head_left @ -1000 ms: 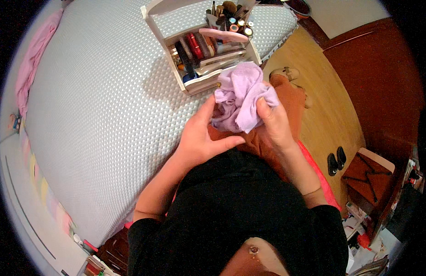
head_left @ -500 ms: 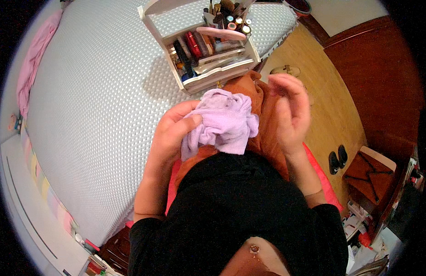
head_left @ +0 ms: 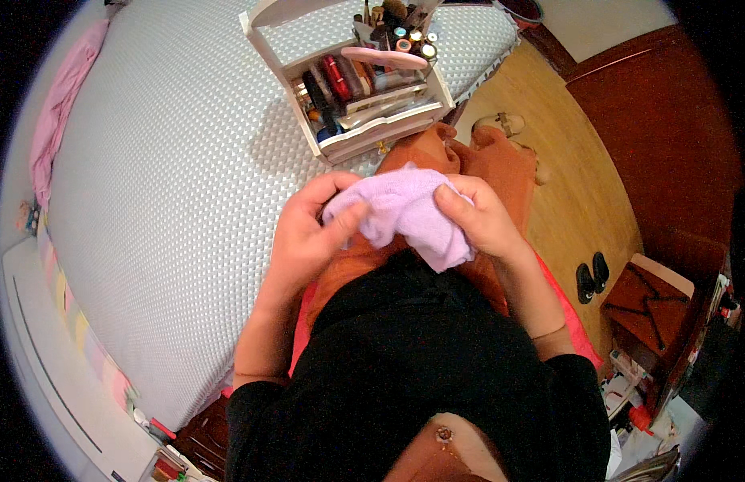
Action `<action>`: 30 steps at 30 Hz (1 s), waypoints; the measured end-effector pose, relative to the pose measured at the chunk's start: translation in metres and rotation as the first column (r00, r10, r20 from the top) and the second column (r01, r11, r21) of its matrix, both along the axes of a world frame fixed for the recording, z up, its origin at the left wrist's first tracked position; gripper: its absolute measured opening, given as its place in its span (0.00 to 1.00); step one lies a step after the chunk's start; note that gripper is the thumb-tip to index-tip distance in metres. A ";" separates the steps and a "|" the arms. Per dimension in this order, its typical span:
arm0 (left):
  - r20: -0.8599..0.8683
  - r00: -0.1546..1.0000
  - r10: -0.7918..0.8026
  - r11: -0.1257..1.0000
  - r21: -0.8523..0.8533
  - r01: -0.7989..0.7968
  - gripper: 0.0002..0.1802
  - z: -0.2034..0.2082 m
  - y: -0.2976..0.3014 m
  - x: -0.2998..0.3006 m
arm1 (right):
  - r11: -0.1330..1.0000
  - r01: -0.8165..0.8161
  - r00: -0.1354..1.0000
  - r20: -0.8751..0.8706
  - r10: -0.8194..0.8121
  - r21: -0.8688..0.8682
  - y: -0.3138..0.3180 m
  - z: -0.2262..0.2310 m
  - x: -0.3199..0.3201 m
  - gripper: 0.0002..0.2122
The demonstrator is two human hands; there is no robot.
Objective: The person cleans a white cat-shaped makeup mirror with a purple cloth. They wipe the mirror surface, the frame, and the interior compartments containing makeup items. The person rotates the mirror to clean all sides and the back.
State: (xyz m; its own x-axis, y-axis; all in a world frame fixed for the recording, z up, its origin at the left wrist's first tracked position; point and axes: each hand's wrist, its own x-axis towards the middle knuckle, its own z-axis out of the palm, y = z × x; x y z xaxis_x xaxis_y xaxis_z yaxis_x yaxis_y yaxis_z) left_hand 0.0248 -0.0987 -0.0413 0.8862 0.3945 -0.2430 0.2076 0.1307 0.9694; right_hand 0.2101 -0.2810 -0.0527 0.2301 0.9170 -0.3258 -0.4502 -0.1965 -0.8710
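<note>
both hands with a hold on crumpled lilac cloth; fingers partly hidden, left thumb blurred

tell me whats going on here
A person's left hand and right hand hold a crumpled, soft lilac cloth between them, above orange-brown trousers. Just beyond, a white, handled organizer box stands on a pale, textured bedcover, packed with assorted cosmetics and makeup brushes.

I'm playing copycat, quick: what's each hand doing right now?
Left hand: closed on the purple cloth.
Right hand: closed on the cloth's other side.
</note>
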 end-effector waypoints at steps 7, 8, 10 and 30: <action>0.007 0.980 0.201 0.979 -0.043 -0.201 0.15 -0.011 -0.008 0.010 | 0.986 -0.034 0.975 -0.209 0.069 0.164 -0.009 -0.003 -0.004 0.25; 0.023 0.984 0.179 0.971 0.160 -0.180 0.16 -0.008 -0.008 0.011 | 0.983 -0.043 0.981 -0.179 0.076 0.180 -0.008 -0.001 -0.002 0.25; 0.243 0.954 0.178 0.932 0.269 -0.242 0.20 -0.012 -0.004 0.008 | 0.981 -0.043 0.988 -0.141 0.071 0.188 -0.008 0.001 -0.001 0.23; 0.240 0.969 0.064 0.964 0.237 -0.122 0.29 -0.010 -0.018 0.018 | 0.984 -0.097 0.523 0.849 -0.076 0.148 0.010 0.019 -0.009 0.21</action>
